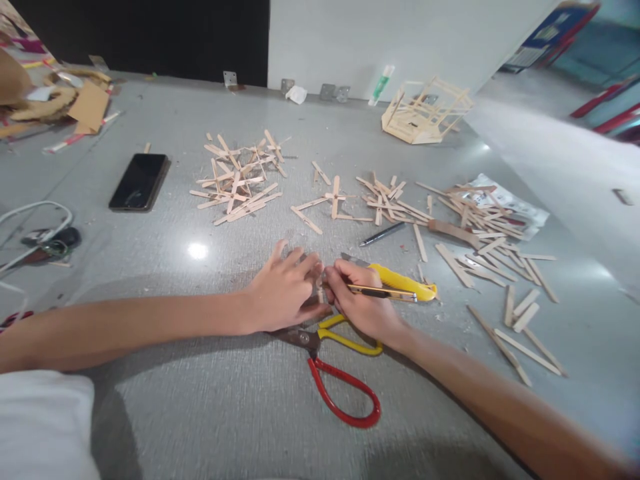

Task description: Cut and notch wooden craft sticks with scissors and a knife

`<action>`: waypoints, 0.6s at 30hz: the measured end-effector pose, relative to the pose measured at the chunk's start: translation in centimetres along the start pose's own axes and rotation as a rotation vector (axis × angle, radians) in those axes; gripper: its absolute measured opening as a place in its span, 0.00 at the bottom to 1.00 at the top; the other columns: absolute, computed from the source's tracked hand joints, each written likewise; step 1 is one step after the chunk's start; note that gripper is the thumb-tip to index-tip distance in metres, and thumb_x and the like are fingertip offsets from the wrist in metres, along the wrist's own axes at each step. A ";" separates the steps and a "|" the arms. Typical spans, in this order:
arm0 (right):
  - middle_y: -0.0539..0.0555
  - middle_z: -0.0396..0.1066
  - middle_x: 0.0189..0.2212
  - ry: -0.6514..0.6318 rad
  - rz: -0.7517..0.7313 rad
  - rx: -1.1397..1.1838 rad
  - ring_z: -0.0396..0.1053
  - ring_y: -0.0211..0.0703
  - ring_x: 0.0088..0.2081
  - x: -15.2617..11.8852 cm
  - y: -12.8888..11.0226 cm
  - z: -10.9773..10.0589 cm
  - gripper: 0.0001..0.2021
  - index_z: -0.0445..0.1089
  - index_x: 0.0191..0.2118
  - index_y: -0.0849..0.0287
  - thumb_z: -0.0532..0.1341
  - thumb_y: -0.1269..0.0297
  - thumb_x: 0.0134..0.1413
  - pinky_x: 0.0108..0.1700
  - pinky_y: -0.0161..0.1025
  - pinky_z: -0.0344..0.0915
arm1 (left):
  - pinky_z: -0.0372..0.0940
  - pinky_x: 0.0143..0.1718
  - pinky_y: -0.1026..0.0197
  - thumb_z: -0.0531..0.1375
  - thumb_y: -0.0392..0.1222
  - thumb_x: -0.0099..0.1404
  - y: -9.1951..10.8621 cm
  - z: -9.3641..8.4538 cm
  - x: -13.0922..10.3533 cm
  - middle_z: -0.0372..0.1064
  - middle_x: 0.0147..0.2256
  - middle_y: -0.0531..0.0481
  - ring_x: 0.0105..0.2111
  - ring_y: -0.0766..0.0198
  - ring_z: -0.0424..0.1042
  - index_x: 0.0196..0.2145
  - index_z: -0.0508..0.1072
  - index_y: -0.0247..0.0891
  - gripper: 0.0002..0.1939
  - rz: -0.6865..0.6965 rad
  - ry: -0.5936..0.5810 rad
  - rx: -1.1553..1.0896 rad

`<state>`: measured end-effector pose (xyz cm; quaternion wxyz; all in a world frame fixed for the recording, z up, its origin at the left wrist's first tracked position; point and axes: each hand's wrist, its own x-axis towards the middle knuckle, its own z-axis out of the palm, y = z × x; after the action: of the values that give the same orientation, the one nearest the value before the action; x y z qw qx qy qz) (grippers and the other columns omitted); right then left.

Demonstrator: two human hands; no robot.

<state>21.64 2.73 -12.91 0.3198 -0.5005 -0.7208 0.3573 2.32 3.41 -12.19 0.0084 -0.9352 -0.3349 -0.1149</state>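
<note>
A person's two bare hands meet over a gray table [215,413], a small wooden stick [321,293] upright in the view between their fingertips. The left hand [286,287] lies palm down, its fingers half bent and slightly spread; whether it grips the stick cannot be told. The right hand [365,305] is closed around a slim gold-and-black tool [385,292], whose tip is hidden among the fingers. Just beyond the right hand and to its right lies a yellow knife [403,281], its blade partly showing. On the near side of both hands rest scissors [305,339] with one yellow and one red handle, the blades partly covered by the left hand. A dark pen [383,235] lies farther beyond the right hand. Beyond the left hand spreads a pile of wooden sticks [237,179], with a phone [140,182] to its left. More loose sticks [495,247] lie to the right of the right hand, some across a white packet [533,210]. Farthest beyond the right hand stand an open wooden frame [415,130] and a green-and-white tube [381,85].
</note>
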 end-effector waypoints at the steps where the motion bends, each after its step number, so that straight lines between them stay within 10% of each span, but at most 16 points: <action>1: 0.45 0.62 0.17 -0.001 -0.002 0.001 0.58 0.34 0.18 0.0 0.0 0.0 0.20 0.57 0.24 0.54 0.54 0.59 0.70 0.22 0.34 0.55 | 0.55 0.59 0.36 0.51 0.54 0.76 0.0 0.0 0.0 0.70 0.54 0.34 0.54 0.43 0.68 0.50 0.76 0.28 0.26 0.002 -0.003 0.003; 18: 0.45 0.59 0.17 -0.013 -0.105 -0.165 0.56 0.35 0.19 0.2 -0.5 -0.1 0.19 0.56 0.24 0.54 0.53 0.63 0.70 0.25 0.37 0.51 | 0.54 0.60 0.34 0.51 0.55 0.76 -0.1 -0.1 0.0 0.68 0.57 0.34 0.55 0.42 0.67 0.50 0.76 0.28 0.26 -0.009 -0.036 -0.009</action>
<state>21.46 2.81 -12.41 0.2910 -0.4844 -0.7751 0.2827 2.27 3.46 -12.08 -0.0026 -0.9356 -0.3388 -0.0994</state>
